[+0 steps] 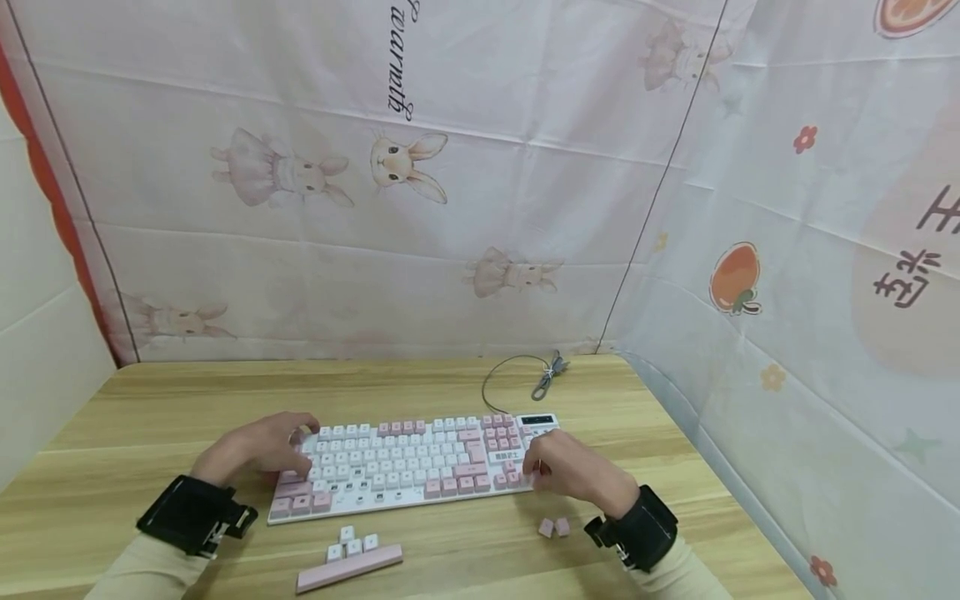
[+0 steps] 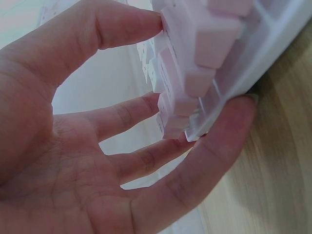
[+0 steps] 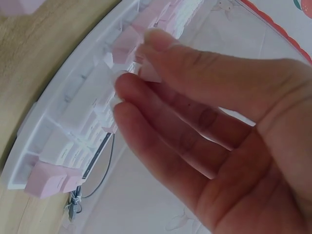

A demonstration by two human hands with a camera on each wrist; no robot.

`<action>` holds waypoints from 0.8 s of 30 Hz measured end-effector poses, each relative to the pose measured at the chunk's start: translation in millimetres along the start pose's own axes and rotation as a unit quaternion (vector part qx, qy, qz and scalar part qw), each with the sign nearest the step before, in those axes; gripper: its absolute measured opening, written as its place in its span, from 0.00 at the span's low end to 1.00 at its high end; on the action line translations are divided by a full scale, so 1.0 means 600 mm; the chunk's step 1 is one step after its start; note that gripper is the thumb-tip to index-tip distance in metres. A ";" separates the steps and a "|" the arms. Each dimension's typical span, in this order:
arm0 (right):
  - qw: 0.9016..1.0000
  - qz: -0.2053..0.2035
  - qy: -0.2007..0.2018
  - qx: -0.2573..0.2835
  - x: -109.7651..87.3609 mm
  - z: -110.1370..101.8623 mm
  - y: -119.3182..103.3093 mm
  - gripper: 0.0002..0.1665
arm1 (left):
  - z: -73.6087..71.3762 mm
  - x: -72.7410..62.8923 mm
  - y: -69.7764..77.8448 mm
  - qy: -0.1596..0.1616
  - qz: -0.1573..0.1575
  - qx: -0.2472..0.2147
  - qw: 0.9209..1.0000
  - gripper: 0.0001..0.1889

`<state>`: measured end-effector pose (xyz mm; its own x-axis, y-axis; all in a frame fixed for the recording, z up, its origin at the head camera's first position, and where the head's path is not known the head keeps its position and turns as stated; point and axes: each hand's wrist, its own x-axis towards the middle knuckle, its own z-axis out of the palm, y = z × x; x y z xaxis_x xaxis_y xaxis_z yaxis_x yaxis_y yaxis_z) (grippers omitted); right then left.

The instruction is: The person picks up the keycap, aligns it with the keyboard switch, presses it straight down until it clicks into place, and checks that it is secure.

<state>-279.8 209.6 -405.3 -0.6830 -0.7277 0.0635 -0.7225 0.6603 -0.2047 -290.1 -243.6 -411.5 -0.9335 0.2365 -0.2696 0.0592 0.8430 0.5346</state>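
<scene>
A white and pink keyboard point(image 1: 408, 458) lies on the wooden table, with some switches bare along its lower rows. My left hand point(image 1: 264, 444) grips its left end; in the left wrist view the thumb presses on a pink keycap point(image 2: 178, 44) and a finger reaches the keyboard's edge. Over the keyboard's lower right corner is my right hand point(image 1: 576, 473). Between its thumb and curled fingers, the right wrist view shows a pale pink keycap point(image 3: 148, 72), mostly covered by the fingertips.
In front of the keyboard lie several loose white keycaps point(image 1: 354, 547) and a long pink spacebar point(image 1: 348, 569). Two pink keycaps point(image 1: 554, 527) sit near the right wrist. A bundled cable point(image 1: 550, 379) rests behind the keyboard. Printed curtains point(image 1: 525, 192) hang around the table point(image 1: 637, 433).
</scene>
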 end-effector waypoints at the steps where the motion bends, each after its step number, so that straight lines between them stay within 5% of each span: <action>1: 1.000 0.000 0.004 -0.002 0.001 -0.001 0.000 0.08 | 0.000 0.000 0.000 0.000 -0.002 -0.001 1.000 0.37; 24: 0.998 -0.001 0.060 -0.009 0.001 -0.004 0.006 0.08 | 0.001 -0.002 0.001 -0.003 -0.004 -0.010 1.000 0.38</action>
<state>-283.1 212.3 -403.7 -0.6887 -0.7022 0.1803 -0.7249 0.6630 -0.1869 -289.1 -243.3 -411.4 -0.9320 0.2319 -0.2784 0.0444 0.8356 0.5475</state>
